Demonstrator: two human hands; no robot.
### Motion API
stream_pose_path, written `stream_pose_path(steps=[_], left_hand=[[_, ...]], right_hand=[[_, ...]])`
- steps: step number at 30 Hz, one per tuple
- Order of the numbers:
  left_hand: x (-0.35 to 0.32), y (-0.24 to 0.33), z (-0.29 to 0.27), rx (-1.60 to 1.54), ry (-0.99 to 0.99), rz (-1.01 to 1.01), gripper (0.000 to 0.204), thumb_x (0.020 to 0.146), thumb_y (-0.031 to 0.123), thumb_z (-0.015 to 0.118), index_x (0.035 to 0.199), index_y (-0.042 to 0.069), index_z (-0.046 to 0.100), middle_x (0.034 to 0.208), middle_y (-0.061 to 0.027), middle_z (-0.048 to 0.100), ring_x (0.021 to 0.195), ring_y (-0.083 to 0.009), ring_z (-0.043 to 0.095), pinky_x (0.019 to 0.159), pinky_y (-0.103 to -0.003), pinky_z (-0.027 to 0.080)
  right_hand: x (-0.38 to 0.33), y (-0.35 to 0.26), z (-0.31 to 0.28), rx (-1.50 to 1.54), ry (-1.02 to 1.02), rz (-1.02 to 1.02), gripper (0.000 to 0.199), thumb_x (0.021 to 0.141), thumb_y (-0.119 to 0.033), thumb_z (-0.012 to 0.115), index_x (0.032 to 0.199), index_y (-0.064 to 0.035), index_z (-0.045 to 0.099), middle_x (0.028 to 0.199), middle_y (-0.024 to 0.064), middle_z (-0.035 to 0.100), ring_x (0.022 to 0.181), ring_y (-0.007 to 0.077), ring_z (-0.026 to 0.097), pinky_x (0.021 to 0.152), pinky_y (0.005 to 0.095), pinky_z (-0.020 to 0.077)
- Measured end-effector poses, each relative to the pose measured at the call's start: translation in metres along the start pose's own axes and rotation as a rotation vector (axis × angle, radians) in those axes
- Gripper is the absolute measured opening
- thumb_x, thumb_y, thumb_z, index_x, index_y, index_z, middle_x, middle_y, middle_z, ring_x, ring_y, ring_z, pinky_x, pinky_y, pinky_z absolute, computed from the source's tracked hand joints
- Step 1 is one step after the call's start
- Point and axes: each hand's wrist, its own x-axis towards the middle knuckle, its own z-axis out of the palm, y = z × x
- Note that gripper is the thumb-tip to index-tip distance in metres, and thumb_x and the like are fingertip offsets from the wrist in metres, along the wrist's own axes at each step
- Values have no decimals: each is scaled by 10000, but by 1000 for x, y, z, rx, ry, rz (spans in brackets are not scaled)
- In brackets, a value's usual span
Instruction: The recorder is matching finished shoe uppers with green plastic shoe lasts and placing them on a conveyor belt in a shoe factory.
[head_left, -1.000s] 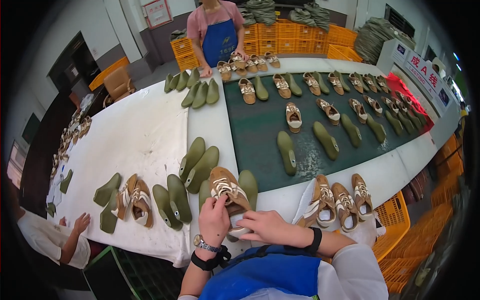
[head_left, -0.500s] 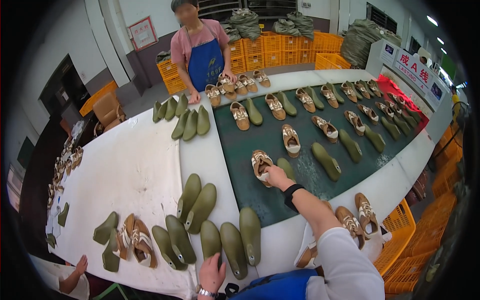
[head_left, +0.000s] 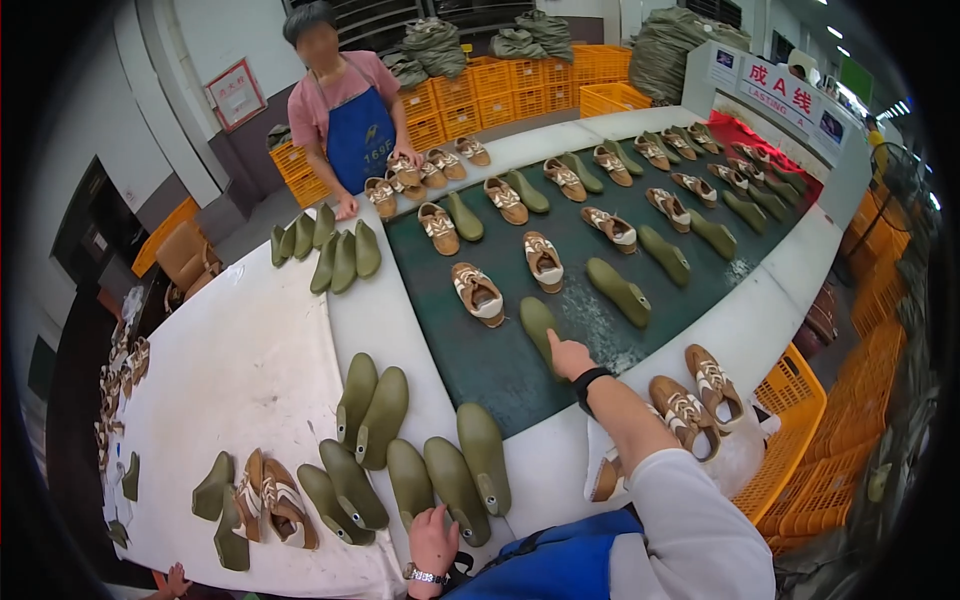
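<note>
On the belt's near edge, right hand [head_left: 567,355] touches shoe last [head_left: 540,325].

Olive-green shoe last [head_left: 540,322], smooth and foot-shaped, lying flat on the dark green belt [head_left: 480,360] just beside a tan-and-white shoe [head_left: 479,293], toe pointing away, heel end touched by the right hand [head_left: 570,355]. Second olive last [head_left: 458,490] lying flat on the white bench [head_left: 240,370], near the belt's edge, touching the left hand [head_left: 432,540].

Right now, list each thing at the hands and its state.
right hand: on an olive shoe last lying on the green belt
left hand: resting by olive lasts lying flat on the white table
nearest tan shoe: upright on belt, laced
</note>
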Motion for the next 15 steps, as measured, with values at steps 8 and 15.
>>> stream_pose_path(steps=[8,15], left_hand=[[-45,-4,3,47,1,-45,380,699,179,680,1038,33,592,909,-161,617,842,-338,580,748,-418,467],[-56,-7,7,18,-30,-53,375,702,143,671,1045,22,581,901,-173,613,829,-348,579,735,-425,464]], right_hand=[[-14,-3,24,11,169,-26,707,775,-56,534,1411,-62,225,967,189,642,895,311,630,774,386,499],[-66,14,-8,-42,248,-285,492,801,-58,495,1276,-179,456,999,169,634,938,303,614,781,412,492]])
